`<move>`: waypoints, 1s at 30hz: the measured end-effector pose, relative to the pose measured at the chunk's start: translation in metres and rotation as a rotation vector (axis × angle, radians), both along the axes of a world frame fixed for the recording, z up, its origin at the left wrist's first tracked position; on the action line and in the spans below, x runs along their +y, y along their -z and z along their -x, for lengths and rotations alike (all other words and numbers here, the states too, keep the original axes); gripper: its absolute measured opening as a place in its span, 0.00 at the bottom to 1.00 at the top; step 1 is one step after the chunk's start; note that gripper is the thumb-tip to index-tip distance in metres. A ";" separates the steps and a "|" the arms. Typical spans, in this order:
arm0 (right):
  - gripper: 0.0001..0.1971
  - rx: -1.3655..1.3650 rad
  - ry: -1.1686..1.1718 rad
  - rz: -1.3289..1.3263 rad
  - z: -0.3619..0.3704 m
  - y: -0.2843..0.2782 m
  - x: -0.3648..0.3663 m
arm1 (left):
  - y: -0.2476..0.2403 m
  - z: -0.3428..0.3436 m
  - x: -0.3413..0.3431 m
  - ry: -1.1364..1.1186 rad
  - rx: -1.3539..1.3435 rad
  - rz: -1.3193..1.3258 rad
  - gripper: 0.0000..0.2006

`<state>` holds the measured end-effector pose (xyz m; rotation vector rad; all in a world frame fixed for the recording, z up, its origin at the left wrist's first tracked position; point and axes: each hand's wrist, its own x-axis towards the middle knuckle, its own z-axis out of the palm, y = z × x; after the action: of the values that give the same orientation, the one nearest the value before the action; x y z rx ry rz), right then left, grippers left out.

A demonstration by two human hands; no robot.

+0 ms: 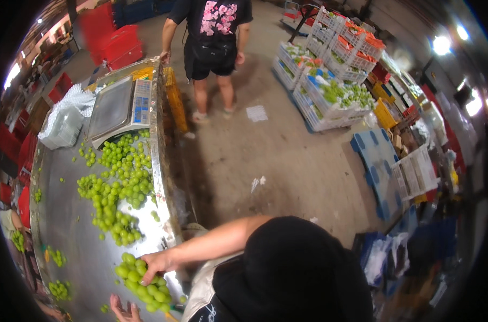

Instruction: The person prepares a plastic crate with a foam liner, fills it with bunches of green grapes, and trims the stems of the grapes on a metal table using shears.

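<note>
A bunch of green grapes (142, 282) is over the near end of the metal table (67, 214), gripped from above by my right hand (157, 264). My right arm reaches across to it from the lower middle. Beside the lower side of the bunch, my left hand (123, 310) has its fingers apart and holds nothing. Its wrist is cut off by the lower edge. Farther up the table lies a heap of loose green grapes and small clusters (118, 188). Smaller clusters (59, 290) rest along the table's left side.
A weighing scale (120, 110) and stacked clear plastic boxes (64, 129) stand at the table's far end. Past it walks or stands a person in black (214, 43). Crates of produce (329, 102) and a blue pallet (378, 166) occupy the right. Another person (10, 225) is at the left edge.
</note>
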<state>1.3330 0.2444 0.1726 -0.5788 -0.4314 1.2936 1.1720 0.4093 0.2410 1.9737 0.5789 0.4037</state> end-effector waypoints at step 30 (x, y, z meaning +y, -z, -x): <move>0.46 -0.863 0.266 -0.016 -0.006 -0.051 0.011 | 0.105 0.011 0.013 0.123 -0.465 0.975 0.39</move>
<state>1.3390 0.2556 0.2238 -1.1369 -1.0301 0.7329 1.1613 0.4228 0.1363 0.9289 0.2595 0.3834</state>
